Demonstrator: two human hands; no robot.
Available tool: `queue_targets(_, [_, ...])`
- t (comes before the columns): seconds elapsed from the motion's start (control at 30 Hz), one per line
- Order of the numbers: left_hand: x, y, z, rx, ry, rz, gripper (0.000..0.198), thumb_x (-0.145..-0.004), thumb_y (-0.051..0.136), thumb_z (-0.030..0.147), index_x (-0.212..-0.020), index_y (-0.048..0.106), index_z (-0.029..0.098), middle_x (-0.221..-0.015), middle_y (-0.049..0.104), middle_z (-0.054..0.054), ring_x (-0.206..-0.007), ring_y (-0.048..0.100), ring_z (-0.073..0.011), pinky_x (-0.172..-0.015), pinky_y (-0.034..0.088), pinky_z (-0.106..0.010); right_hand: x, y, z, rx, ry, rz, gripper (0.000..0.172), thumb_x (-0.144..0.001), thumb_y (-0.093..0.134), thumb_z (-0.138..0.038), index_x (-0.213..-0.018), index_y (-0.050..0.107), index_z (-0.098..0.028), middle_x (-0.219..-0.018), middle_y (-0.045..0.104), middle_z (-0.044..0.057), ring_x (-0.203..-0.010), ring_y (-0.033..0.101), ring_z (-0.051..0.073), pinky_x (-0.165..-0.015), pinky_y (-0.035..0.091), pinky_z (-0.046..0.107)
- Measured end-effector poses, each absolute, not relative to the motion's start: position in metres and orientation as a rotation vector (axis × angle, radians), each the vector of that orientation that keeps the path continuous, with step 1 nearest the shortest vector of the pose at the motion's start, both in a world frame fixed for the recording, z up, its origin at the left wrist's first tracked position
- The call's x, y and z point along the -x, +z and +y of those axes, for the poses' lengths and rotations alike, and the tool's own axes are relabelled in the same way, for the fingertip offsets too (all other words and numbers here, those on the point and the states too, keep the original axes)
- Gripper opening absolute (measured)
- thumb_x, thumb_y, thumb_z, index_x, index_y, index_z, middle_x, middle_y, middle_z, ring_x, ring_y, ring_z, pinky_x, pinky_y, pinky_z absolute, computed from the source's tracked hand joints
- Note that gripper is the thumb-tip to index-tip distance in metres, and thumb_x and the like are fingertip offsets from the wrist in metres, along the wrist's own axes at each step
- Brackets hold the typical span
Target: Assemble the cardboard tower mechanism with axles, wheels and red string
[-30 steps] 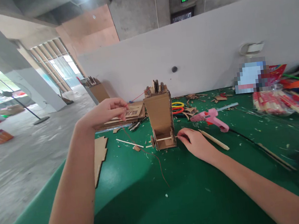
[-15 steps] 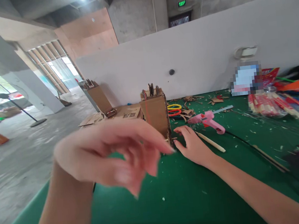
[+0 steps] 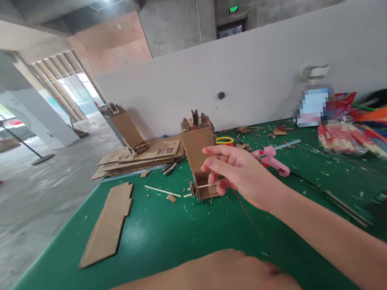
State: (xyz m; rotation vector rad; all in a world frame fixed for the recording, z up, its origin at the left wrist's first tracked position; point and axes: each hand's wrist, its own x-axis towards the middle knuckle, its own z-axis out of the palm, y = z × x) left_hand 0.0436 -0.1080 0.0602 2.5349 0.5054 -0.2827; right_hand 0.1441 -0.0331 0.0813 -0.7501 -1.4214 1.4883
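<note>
Head view
Right hand [image 3: 241,174]: raised over the green table [image 3: 169,244], thumb and fingers pinched together on a red thread [image 3: 247,213].
Red thread: taut from the top of the cardboard tower [image 3: 194,156], through the pinch, then slanting down toward the near edge.
Left hand [image 3: 259,279]: low at the near edge, back up, fingers out of frame, so I cannot tell its grip.
Nearby: pink glue gun [image 3: 271,159] just right of the tower; cardboard strip [image 3: 107,225] lying flat, well to the left.
</note>
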Motion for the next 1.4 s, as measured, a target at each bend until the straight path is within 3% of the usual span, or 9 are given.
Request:
queue_targets(0.1, [-0.025,0.078,-0.109,-2.58,-0.294,0.417,0.047,-0.089,0.041,0.033,-0.136,0.037,0.031,-0.109,0.065,-0.006,-0.082,0.067,-0.0231,-0.054,0.048,-0.031,-0.143,0.087,-0.028,0.773,1.315,-1.502,0.021,-0.084,0.054,-0.036,-0.094,0.057,-0.017,-0.069,0.055,-0.001,-0.048,0.048,0.006,-0.039,0.04,0.019])
queue_targets(0.23, [0.026,0.121,-0.087,-2.366,-0.205,0.573,0.029,-0.085,0.052,0.027,-0.114,0.057,0.028,-0.097,0.069,0.0,-0.076,0.067,-0.0142,-0.062,0.051,-0.022,-0.15,0.078,-0.027,0.83,1.088,-1.657,0.02,-0.086,0.049,-0.037,-0.091,0.058,-0.02,-0.068,0.056,-0.002,-0.048,0.05,0.007,-0.043,0.042,0.022])
queue_targets(0.37, [0.069,0.147,-0.034,-2.343,1.121,1.168,0.014,-0.088,0.048,0.027,-0.08,0.058,0.022,-0.063,0.059,0.003,-0.058,0.057,-0.0086,-0.054,0.048,-0.022,-0.157,0.072,-0.029,0.962,0.841,-1.847,0.018,-0.085,0.049,-0.035,-0.084,0.06,-0.021,-0.069,0.062,0.0,-0.057,0.056,0.011,-0.052,0.044,0.026])
queue_targets(0.47, [0.075,0.142,0.007,-2.24,1.784,1.342,0.016,-0.081,0.057,0.023,-0.097,0.056,0.021,-0.091,0.061,-0.002,-0.084,0.059,-0.0136,-0.071,0.051,-0.029,-0.155,0.08,-0.025,0.989,0.819,-1.938,0.014,-0.08,0.056,-0.032,-0.074,0.06,-0.02,-0.069,0.064,0.001,-0.063,0.058,0.014,-0.056,0.044,0.028])
queue_targets(0.53, [0.068,0.133,0.025,-2.402,1.553,1.379,0.04,-0.077,0.061,0.021,-0.115,0.049,0.023,-0.123,0.053,-0.006,-0.112,0.051,-0.0215,-0.084,0.05,-0.036,-0.15,0.088,-0.02,0.957,1.001,-1.824,0.011,-0.077,0.059,-0.03,-0.079,0.058,-0.019,-0.071,0.064,0.002,-0.064,0.06,0.014,-0.057,0.046,0.029])
queue_targets(0.63, [0.052,0.123,0.037,-2.492,1.313,1.281,0.041,-0.082,0.054,0.024,-0.122,0.046,0.025,-0.132,0.048,-0.006,-0.123,0.043,-0.0228,-0.092,0.047,-0.038,-0.138,0.101,-0.012,0.909,1.296,-1.566,0.024,-0.076,0.063,-0.031,-0.093,0.054,-0.018,-0.069,0.063,0.001,-0.057,0.058,0.012,-0.057,0.049,0.029])
queue_targets(0.87, [0.033,0.119,0.036,-2.448,1.4,1.322,0.028,-0.084,0.05,0.023,-0.112,0.052,0.02,-0.109,0.062,-0.007,-0.098,0.059,-0.017,-0.079,0.052,-0.031,-0.126,0.12,0.004,0.85,1.276,-1.558,0.01,-0.082,0.055,-0.029,-0.079,0.057,-0.019,-0.039,0.031,-0.01,-0.037,0.03,0.005,-0.052,0.05,0.027])
queue_targets(1.1, [0.029,0.116,0.037,-2.591,1.422,1.244,0.048,-0.077,0.054,0.013,-0.123,0.046,0.023,-0.118,0.051,-0.009,-0.095,0.056,-0.0147,-0.073,0.05,-0.026,-0.121,0.141,0.027,0.75,0.764,-1.857,0.015,-0.084,0.053,-0.028,-0.075,0.059,-0.018,-0.059,0.053,0.0,-0.048,0.047,0.008,-0.043,0.041,0.022])
queue_targets(1.4, [0.018,0.112,0.038,-2.592,1.528,1.338,0.037,-0.081,0.052,0.018,-0.118,0.047,0.021,-0.089,0.057,-0.003,-0.07,0.051,-0.0112,-0.064,0.046,-0.025,-0.114,0.149,0.03,0.686,1.004,-1.559,0.01,-0.081,0.052,-0.025,-0.076,0.058,-0.018,-0.066,0.05,0.0,-0.058,0.05,0.01,-0.039,0.039,0.018])
